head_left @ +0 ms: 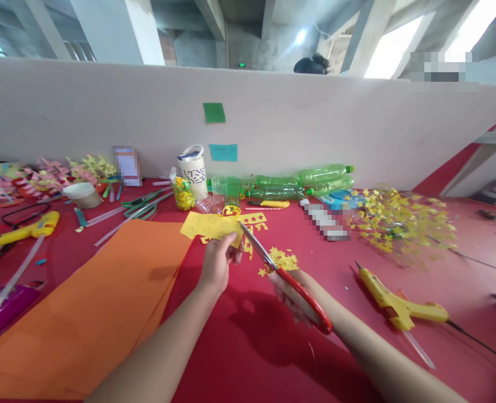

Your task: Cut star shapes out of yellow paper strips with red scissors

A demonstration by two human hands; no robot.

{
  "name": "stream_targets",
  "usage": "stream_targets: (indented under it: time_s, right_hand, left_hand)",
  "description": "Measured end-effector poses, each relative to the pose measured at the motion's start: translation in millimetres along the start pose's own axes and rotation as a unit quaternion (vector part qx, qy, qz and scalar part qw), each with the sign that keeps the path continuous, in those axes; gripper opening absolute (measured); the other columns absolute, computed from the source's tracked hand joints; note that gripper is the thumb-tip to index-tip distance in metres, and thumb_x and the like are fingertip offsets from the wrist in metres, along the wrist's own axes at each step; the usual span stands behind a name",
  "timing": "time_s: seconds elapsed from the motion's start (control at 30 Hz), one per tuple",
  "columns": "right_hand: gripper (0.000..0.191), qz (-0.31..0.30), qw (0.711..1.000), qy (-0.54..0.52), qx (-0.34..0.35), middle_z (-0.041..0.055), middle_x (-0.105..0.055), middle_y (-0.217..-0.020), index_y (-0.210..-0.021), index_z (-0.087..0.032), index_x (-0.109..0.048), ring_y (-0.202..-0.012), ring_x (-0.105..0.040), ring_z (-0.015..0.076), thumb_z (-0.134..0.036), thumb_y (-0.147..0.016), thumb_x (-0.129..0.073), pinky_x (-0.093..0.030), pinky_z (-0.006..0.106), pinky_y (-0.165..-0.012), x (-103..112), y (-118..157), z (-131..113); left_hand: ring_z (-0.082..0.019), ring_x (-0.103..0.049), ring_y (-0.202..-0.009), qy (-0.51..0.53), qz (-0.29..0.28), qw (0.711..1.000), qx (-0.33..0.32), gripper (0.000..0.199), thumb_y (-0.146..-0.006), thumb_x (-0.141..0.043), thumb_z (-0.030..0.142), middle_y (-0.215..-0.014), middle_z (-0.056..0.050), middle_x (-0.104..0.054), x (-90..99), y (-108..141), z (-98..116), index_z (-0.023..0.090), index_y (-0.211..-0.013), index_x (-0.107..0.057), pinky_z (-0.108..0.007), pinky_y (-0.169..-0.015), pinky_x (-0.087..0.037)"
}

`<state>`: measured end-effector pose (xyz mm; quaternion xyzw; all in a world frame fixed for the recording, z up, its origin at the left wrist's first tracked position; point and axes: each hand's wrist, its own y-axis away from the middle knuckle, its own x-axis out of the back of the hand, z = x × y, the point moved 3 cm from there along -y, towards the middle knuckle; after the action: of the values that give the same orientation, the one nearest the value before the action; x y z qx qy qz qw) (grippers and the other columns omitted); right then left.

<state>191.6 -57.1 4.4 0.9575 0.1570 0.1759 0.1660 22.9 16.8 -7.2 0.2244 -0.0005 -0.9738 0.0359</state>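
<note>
A strip of yellow paper (208,225) is pinched between the thumb and fingers of my left hand (220,258). My right hand (296,291) grips red-handled scissors (300,294), whose blades point up and left with the tip at the paper's right end. Whether the blades are parted is hard to make out. Cut yellow stars (283,259) lie in a small pile beyond my right hand. Behind the paper are yellow offcuts (256,219) with star-shaped holes.
Orange sheets (105,291) cover the left of the red table. A yellow glue gun (398,305) lies at right, near a spray of yellow stars (398,221). Green bottles (281,190), a white cup (193,173) and a yellow cutter (275,204) are along the partition; green scissors (145,204) lie left.
</note>
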Motion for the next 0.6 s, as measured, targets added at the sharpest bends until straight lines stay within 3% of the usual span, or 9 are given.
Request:
stream_targets:
  time_s: [0.2,0.4,0.6]
  right_hand:
    - [0.052,0.006,1.000,0.014,-0.012,-0.0080,-0.036,-0.036,-0.061,-0.019,-0.045,-0.027,-0.037,0.0065,-0.065,-0.083,-0.046,-0.029,0.017,-0.029,0.1,-1.4,4.3]
    - [0.050,0.000,1.000,0.012,-0.018,-0.0083,-0.036,-0.037,-0.061,-0.019,-0.044,-0.026,-0.037,0.0063,-0.064,-0.084,-0.047,-0.028,0.017,-0.028,0.1,0.0,1.7]
    - [0.051,0.001,1.000,0.010,-0.023,-0.0078,-0.038,-0.038,-0.060,-0.019,-0.044,-0.025,-0.037,0.0065,-0.065,-0.082,-0.049,-0.029,0.018,-0.027,1.9,-4.2,4.3]
  left_hand:
    - [-0.007,-0.049,-0.040,0.018,-0.012,1.000,-0.010,0.017,-0.074,-0.064,0.032,-0.060,0.003,-0.062,-1.6,-1.3,5.5,0.017,-0.078,-0.056,-0.020,-0.039,-0.032]
    - [-0.004,-0.042,-0.039,0.018,-0.024,1.000,-0.008,0.020,-0.075,-0.065,0.033,-0.055,0.004,-0.056,-1.6,-2.3,5.1,0.016,-0.073,-0.054,-0.017,-0.037,-0.026]
    - [-0.002,-0.038,-0.043,0.062,-0.048,0.997,-0.024,0.019,-0.074,-0.068,0.024,-0.057,0.005,-0.053,2.0,-8.6,5.7,0.015,-0.070,-0.053,-0.016,-0.043,-0.028]
